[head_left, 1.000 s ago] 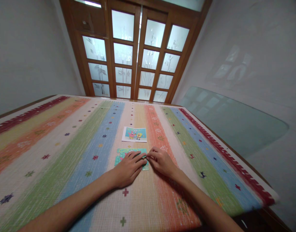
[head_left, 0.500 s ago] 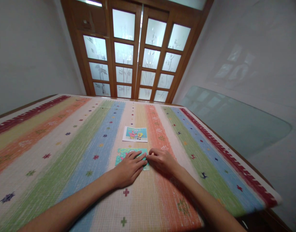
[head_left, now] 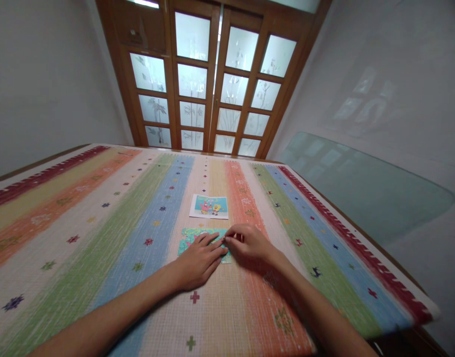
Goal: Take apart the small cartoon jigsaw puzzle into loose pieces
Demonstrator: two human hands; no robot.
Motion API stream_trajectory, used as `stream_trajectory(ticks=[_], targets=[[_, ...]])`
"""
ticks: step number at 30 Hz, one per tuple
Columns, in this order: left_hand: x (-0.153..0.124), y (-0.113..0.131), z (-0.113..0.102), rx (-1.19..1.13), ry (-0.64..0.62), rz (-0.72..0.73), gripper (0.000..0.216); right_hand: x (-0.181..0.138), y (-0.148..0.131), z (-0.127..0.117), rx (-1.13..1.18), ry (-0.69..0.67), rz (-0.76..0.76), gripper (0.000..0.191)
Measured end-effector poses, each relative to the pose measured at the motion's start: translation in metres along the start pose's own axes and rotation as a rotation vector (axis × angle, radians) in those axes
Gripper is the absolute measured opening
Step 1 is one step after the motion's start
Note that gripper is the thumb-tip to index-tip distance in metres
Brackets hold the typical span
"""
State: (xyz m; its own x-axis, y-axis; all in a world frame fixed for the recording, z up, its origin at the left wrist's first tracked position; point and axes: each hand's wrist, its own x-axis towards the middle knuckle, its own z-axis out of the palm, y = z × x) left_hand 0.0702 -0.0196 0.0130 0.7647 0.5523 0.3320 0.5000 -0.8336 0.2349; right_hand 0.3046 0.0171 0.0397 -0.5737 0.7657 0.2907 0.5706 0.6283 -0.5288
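A small teal jigsaw puzzle (head_left: 188, 237) with pink and green parts lies flat on the striped tablecloth, partly covered by my hands. Across its middle and lower part rests my left hand (head_left: 202, 259), palm down with the fingers stretched out. At the puzzle's right edge my right hand (head_left: 248, 241) has its thumb and forefinger pinched together, close to my left fingertips. Whatever is in that pinch is too small and hidden to make out. Just beyond the puzzle lies a picture card (head_left: 208, 206) showing a pink and a yellow cartoon figure on blue.
The table wears a striped tablecloth (head_left: 112, 238) with woven motifs. Wooden doors with frosted panes (head_left: 192, 79) stand past its far edge. To the right, a pale green glass-like panel (head_left: 361, 183) is by the wall.
My right hand has lifted slightly at the knuckles, its pinch still at the puzzle's right edge. My left hand stays nearly in place on the puzzle. The view has shifted a little.
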Motion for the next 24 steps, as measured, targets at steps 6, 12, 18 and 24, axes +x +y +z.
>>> stream_trajectory(ticks=[6,12,18,24], targets=[[0.001,0.002,0.000,-0.005,0.049,0.016,0.032,0.006,0.006,-0.005,0.148,-0.040,0.068,0.016],[-0.003,-0.002,0.004,-0.018,0.119,0.029,0.029,0.006,0.018,0.003,0.281,0.005,0.158,0.020],[-0.004,-0.002,0.004,-0.191,0.224,-0.029,0.019,0.004,0.023,0.011,0.404,0.054,0.217,0.019],[-0.002,0.001,-0.001,-0.269,0.244,-0.217,0.019,0.003,0.019,0.013,0.403,0.092,0.172,0.016]])
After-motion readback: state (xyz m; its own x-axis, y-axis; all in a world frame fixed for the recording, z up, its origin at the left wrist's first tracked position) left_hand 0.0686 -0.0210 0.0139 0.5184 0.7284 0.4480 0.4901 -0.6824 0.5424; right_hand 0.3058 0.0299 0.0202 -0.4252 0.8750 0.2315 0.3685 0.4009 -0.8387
